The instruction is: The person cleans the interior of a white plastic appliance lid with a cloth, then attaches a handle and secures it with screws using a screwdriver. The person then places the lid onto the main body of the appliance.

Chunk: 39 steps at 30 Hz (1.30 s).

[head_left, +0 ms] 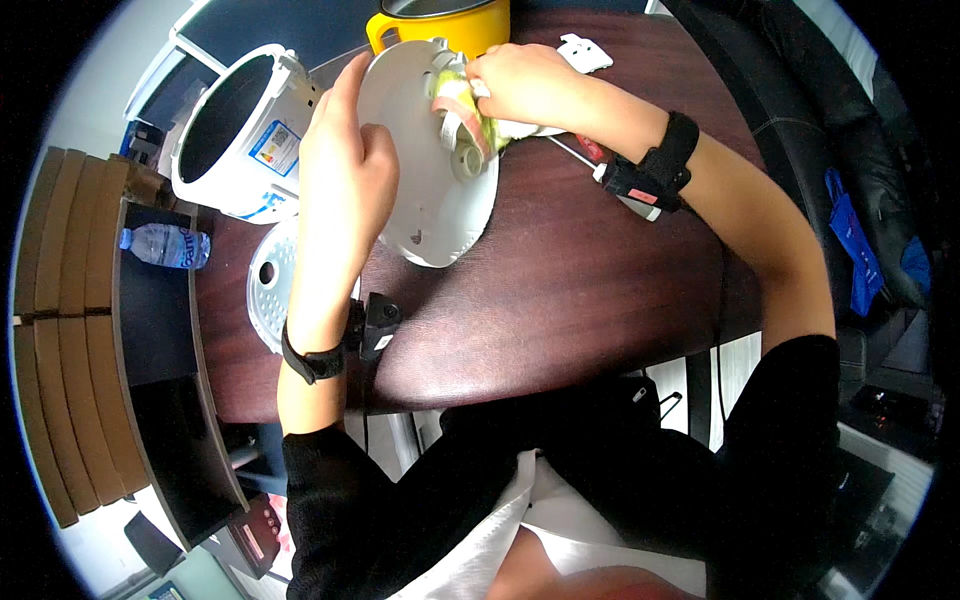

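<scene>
A white, hollow, bowl-like plastic cover (425, 205) is tilted up over the table, its inner side showing. My left hand (345, 165) grips it by the left rim, thumb toward the inside. At the upper right of the cover, my right hand (520, 85) is closed on a yellow-green and pinkish cloth (447, 92), which touches the inner wall. A round pale fitting (467, 160) sits inside the cover below the cloth. The fingertips of my right hand are partly hidden.
The dark wooden table (560, 270) carries a white bucket-shaped housing (225, 190), a perforated white disc (268, 300) and a yellow pot (455, 30). A white plug-like piece (585, 53) lies at the far right. A water bottle (168, 245) lies left; brown boxes (75, 400) stand beyond.
</scene>
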Available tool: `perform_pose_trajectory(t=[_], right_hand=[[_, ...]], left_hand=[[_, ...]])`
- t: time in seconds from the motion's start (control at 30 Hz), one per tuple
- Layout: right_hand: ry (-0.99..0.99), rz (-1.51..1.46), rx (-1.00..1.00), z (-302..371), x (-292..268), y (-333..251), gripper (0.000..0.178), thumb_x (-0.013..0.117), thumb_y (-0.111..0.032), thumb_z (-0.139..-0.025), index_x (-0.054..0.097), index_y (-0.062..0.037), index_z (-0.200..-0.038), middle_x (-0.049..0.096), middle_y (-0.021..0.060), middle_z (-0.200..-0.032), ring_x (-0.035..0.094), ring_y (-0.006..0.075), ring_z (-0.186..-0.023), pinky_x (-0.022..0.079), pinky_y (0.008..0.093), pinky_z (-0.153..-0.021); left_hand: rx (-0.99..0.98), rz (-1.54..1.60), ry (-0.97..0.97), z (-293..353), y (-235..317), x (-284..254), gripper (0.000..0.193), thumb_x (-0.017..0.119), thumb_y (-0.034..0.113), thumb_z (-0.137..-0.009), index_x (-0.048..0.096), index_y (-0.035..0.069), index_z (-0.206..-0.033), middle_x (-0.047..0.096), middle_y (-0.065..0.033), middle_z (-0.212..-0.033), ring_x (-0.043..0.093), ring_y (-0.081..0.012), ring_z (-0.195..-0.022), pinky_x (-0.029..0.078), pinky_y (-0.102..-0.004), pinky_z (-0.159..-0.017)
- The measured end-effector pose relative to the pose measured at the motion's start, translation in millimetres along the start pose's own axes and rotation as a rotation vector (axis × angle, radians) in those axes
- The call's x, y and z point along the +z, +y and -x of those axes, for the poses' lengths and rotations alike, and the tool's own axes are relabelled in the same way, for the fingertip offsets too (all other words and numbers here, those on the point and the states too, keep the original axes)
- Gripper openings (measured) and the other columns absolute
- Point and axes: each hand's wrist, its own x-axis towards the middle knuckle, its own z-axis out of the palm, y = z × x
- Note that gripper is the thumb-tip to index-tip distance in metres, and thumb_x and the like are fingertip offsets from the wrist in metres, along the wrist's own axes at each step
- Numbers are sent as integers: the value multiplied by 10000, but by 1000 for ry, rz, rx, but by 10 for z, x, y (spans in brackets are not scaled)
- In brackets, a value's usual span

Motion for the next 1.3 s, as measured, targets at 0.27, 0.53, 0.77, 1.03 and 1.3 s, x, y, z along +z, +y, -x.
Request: perform_pose_trajectory(t=[0.27,0.53,0.77,1.03,1.3], right_hand=[[79,-484,383,241,241,-464,723,464,-572,-829,432,33,-1224,479,268,-1185,566,393,-1040,486,433,-858],[162,-661,277,186,507,-412,552,555,-419,-844,448,-38,-1230,558,205,-1074,581,385,-1015,480,438,-817],[564,-206,158,85,512,-375,332,612,-247,-777,533,-62,-1041,588,155,-834,639,337,-604,529,409,-541],[304,-247,-4,82,673,-499,390,706,-194,-647,600,-57,-996,624,150,-865,651,290,-620,542,373,-596],[439,-78,-86,17,506,-327,205,586,-187,-805,601,-54,-960,611,134,-783,643,310,-626,537,384,-582]], left_hand=[[-15,91,-68,-188,-290,-57,486,389,-1,-814,499,91,-1278,580,-192,-1177,571,-323,-1088,444,-384,-931],[-126,191,-188,-245,-393,-135,504,382,-41,-841,477,102,-1314,539,-102,-1261,489,-184,-1188,349,-293,-1009],[36,92,-123,-262,-478,-79,513,389,-9,-801,515,140,-1275,600,-195,-1140,605,-320,-1030,469,-384,-895],[-38,-53,-62,-259,-550,-112,574,377,-54,-751,514,138,-1274,605,-214,-1111,606,-335,-1015,478,-402,-883],[-80,-59,-92,-237,-359,-138,599,353,-82,-744,518,142,-1274,610,-175,-1122,602,-276,-1035,465,-361,-897]])
